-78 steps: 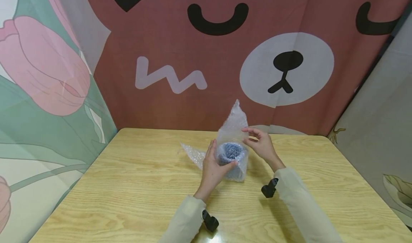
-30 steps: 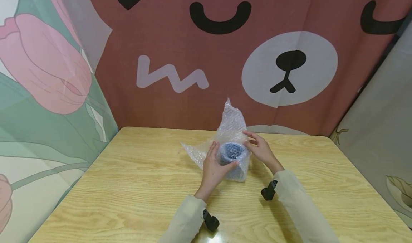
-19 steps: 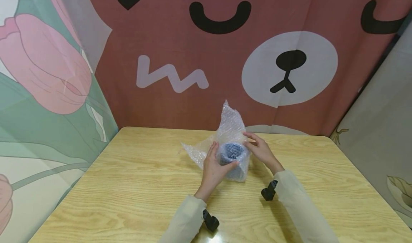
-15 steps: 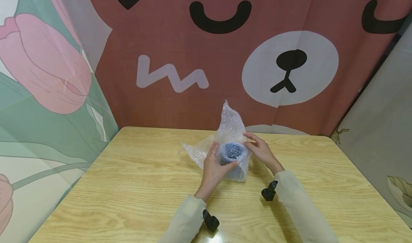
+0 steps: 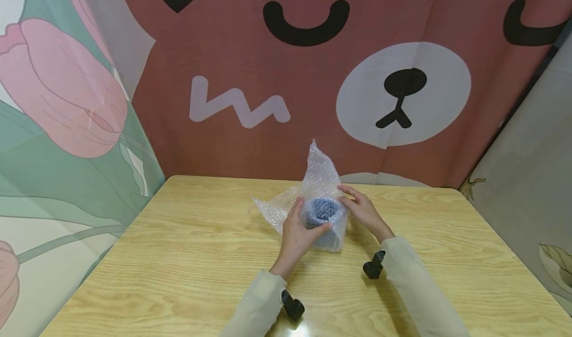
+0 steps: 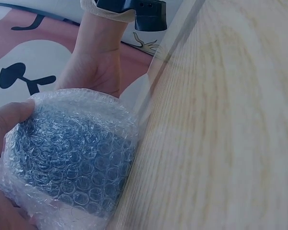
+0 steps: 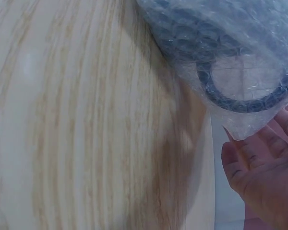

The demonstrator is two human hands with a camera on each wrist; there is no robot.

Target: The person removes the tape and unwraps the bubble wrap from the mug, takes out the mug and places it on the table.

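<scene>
A blue mug (image 5: 323, 209) stands wrapped in bubble wrap (image 5: 321, 170) on the table; its rim and opening face up. In the right wrist view a dark curved handle (image 7: 245, 104) shows through the wrap. One flap of wrap rises behind the mug and another spreads to the left. My left hand (image 5: 298, 235) grips the wrapped mug from the left, thumb across the front and fingers on the far side. On the right, my right hand (image 5: 364, 210) holds the wrap's edge near the rim between thumb and fingers. The contact of those fingertips is partly hidden.
The light wood table (image 5: 192, 257) extends around the wrapped mug. Behind its back edge hangs a reddish-brown curtain (image 5: 241, 148) printed with a bear face. Patterned cloths hang at left and right. Each sleeve cuff carries a small black camera (image 5: 292, 307).
Over the span, the upright flap has tilted left and my right hand has come slightly lower, closer to the rim. My left hand keeps its grip. The last half second shows almost no motion.
</scene>
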